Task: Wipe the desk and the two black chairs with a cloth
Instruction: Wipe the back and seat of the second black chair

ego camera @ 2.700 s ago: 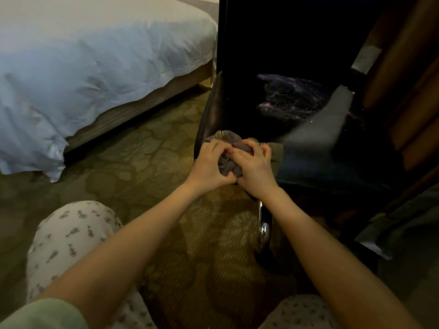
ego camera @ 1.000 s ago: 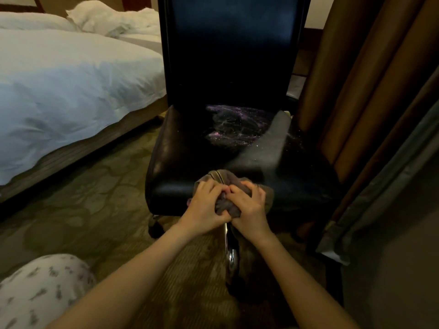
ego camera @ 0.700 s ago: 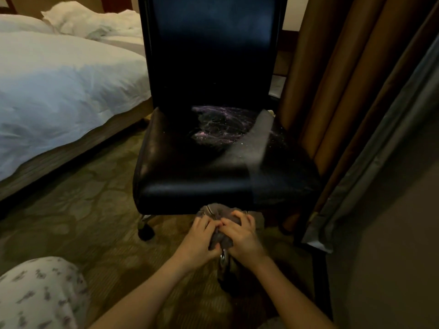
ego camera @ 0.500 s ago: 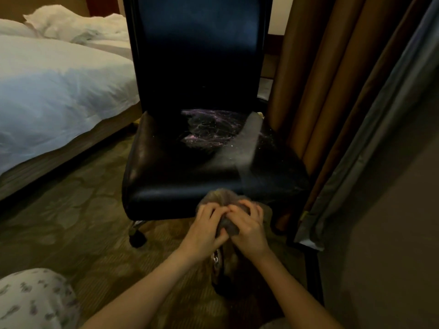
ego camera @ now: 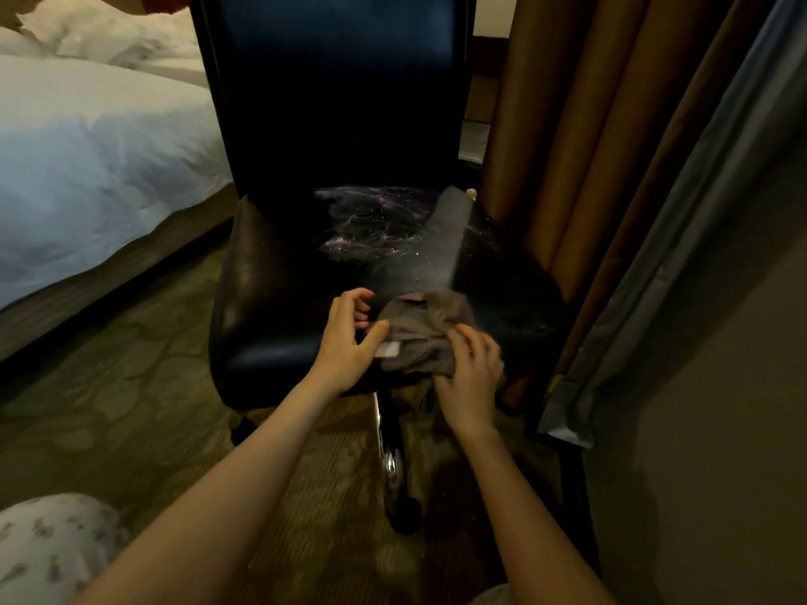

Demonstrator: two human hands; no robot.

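A black leather chair (ego camera: 279, 307) with a tall backrest stands in front of me; its seat shows pale dusty streaks in the middle. A grey-brown cloth (ego camera: 419, 338) with a small white tag lies bunched on the seat's front edge. My right hand (ego camera: 471, 369) grips the cloth's right side with curled fingers. Just left of the cloth is my left hand (ego camera: 349, 338), fingers loosely curled around nothing, its thumb tip at the cloth's edge by the tag.
A bed with a white duvet (ego camera: 87, 168) fills the left. Brown curtains (ego camera: 567, 168) hang close against the chair's right side, with a grey wall (ego camera: 720, 386) beyond. The chair's chrome base leg (ego camera: 393, 465) reaches toward me over patterned carpet. My knee (ego camera: 43, 548) is at lower left.
Both hands rose from below the seat's front to its front edge. They had clutched the balled cloth together; now the left hand has come off it and the cloth has loosened.
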